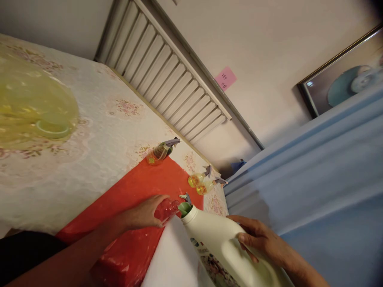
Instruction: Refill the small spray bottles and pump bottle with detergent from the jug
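The large white jug [227, 247] serves as the landmark. The right hand [260, 243] grasps it at the handle side, fingers wrapped around the body just behind the shoulder, which supports the weight while the jug is tipped. Its long axis runs from the lower right of the frame up toward the upper left, and its open mouth, fitted with a green pouring spout [184, 208], points up-left.

Directly ahead of that spout, the left hand [145, 215] closes around a small clear bottle [167, 209]. The bottle's open neck faces the spout and sits just beside it; judged from this alignment, the bottle is held steady to receive liquid. A grey trigger sprayer head [186, 197] lies just beyond the spout.

Both hands work above a red plastic sheet [131, 191], which probably protects the floral tablecloth [98, 135] from spills.

Farther from the jug, two filled yellow spray bottles [205, 183] lie on their sides, touching, nozzles pointing right. Farther still, a third spray bottle [161, 151] lies at the sheet's far edge. A yellow translucent container [32, 107] sits well apart, upper left.
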### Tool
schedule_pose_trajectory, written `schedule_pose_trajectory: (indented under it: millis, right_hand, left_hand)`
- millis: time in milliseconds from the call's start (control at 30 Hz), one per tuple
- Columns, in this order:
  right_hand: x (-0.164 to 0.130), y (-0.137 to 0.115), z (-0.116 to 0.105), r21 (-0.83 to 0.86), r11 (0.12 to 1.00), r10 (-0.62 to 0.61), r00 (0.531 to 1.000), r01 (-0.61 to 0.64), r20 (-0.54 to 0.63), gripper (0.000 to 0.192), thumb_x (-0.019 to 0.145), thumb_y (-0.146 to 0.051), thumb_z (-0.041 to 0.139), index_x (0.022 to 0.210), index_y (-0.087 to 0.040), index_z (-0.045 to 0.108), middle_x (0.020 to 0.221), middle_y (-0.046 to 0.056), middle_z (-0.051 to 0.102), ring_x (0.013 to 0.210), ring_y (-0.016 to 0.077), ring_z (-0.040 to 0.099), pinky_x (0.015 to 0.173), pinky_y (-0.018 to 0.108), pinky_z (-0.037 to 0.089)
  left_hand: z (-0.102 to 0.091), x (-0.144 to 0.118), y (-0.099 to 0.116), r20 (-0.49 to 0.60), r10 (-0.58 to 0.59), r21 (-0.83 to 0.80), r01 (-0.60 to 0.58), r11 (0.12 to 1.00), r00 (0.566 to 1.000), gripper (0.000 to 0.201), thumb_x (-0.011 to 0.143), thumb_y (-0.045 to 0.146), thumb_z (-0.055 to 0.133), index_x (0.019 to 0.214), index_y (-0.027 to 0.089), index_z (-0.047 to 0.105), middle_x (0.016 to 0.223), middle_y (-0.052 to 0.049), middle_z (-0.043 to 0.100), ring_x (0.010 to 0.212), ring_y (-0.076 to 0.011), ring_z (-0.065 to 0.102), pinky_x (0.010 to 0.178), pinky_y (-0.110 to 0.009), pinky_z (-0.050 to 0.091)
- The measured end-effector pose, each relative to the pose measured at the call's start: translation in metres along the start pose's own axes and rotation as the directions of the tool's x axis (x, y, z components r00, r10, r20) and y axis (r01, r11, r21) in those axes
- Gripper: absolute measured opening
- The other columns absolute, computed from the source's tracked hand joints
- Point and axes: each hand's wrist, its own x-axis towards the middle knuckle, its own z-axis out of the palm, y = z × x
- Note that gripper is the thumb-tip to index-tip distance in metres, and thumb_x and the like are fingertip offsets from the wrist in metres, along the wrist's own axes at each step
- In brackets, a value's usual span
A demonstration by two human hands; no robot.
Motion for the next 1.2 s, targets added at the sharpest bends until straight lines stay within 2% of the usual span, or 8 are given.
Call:
schedule_pose_trajectory:
  millis: [167,300,467,667,867,933,1067,1200]
  right_hand:
    - [0.000,0.002,0.000,0.012,1.000,-0.011,1.000,0.011,0.004,0.061,0.090,-0.058,0.062,0.137,-0.018,0.059,0.080,0.002,0.062,0.053,0.0089,0.045,0.045,0.020,0.039]
    - [0.001,0.016,0.003,0.059,0.998,-0.003,1.000,0.005,-0.026,0.063,0.088,-0.058,0.065,0.136,-0.018,0.059,0.081,0.002,0.063,0.051,0.0081,0.045,0.045,0.021,0.039]
    - [0.003,0.038,0.014,0.152,0.988,-0.008,0.998,0.018,-0.064,0.063,0.085,-0.059,0.068,0.133,-0.019,0.060,0.080,0.002,0.064,0.049,0.0076,0.046,0.045,0.020,0.037]
    - [0.007,0.046,0.027,0.235,0.971,-0.014,0.997,0.032,-0.076,0.063,0.082,-0.061,0.070,0.129,-0.020,0.063,0.079,0.000,0.064,0.048,0.0061,0.043,0.045,0.020,0.035]
    - [0.011,0.056,0.032,0.173,0.983,-0.040,0.996,0.054,-0.081,0.058,0.084,-0.060,0.068,0.125,-0.019,0.062,0.084,0.001,0.064,0.051,0.0076,0.045,0.049,0.022,0.036]
    - [0.011,0.060,0.034,0.152,0.987,-0.030,0.995,0.044,-0.095,0.057,0.082,-0.062,0.068,0.119,-0.018,0.063,0.085,0.001,0.064,0.052,0.0079,0.046,0.049,0.022,0.036]
    - [0.015,0.063,0.034,0.046,0.999,0.036,0.979,-0.027,-0.200,0.048,0.076,-0.060,0.071,0.092,-0.015,0.064,0.075,-0.001,0.057,0.051,0.0083,0.046,0.047,0.022,0.035]
    - [0.023,0.057,0.027,-0.049,0.992,0.087,0.912,-0.116,-0.401,0.021,0.068,-0.034,0.071,0.074,-0.019,0.058,0.065,-0.004,0.052,0.055,0.0113,0.046,0.049,0.023,0.037]
  left_hand:
    - [-0.001,-0.001,0.001,-0.009,0.014,-0.019,-0.014,1.000,1.000,0.076,0.065,0.029,0.075,0.138,0.025,0.054,0.146,-0.008,0.058,0.141,-0.0381,0.046,0.115,-0.046,0.041]
    - [-0.001,-0.002,0.004,-0.018,-0.008,-0.006,0.008,1.000,1.000,0.077,0.067,0.032,0.074,0.140,0.019,0.052,0.147,-0.011,0.057,0.141,-0.0383,0.045,0.115,-0.044,0.041]
    - [0.001,0.000,0.001,-0.006,-0.014,0.009,0.014,1.000,1.000,0.079,0.069,0.038,0.074,0.142,0.019,0.049,0.150,-0.014,0.054,0.143,-0.0362,0.044,0.118,-0.047,0.037]
    - [0.004,0.003,-0.008,-0.014,-0.015,-0.008,0.015,1.000,1.000,0.084,0.067,0.038,0.077,0.144,0.017,0.048,0.154,-0.016,0.049,0.144,-0.0358,0.043,0.120,-0.047,0.035]
    - [0.005,0.003,-0.012,-0.029,0.002,-0.031,-0.003,1.000,1.000,0.081,0.066,0.033,0.078,0.142,0.025,0.051,0.152,-0.012,0.052,0.142,-0.0371,0.044,0.118,-0.051,0.037]
    - [0.005,0.002,-0.011,-0.031,0.000,-0.034,-0.001,0.999,1.000,0.083,0.065,0.032,0.078,0.143,0.023,0.050,0.152,-0.012,0.052,0.142,-0.0372,0.044,0.118,-0.049,0.037]
    - [0.003,0.000,-0.008,-0.033,-0.003,-0.043,0.002,0.999,0.999,0.082,0.066,0.033,0.077,0.143,0.020,0.050,0.151,-0.011,0.054,0.141,-0.0378,0.046,0.116,-0.045,0.040]
    - [0.001,-0.001,-0.002,-0.022,-0.019,-0.042,0.018,0.999,1.000,0.082,0.067,0.036,0.078,0.143,0.023,0.050,0.153,-0.011,0.052,0.143,-0.0359,0.044,0.118,-0.045,0.039]
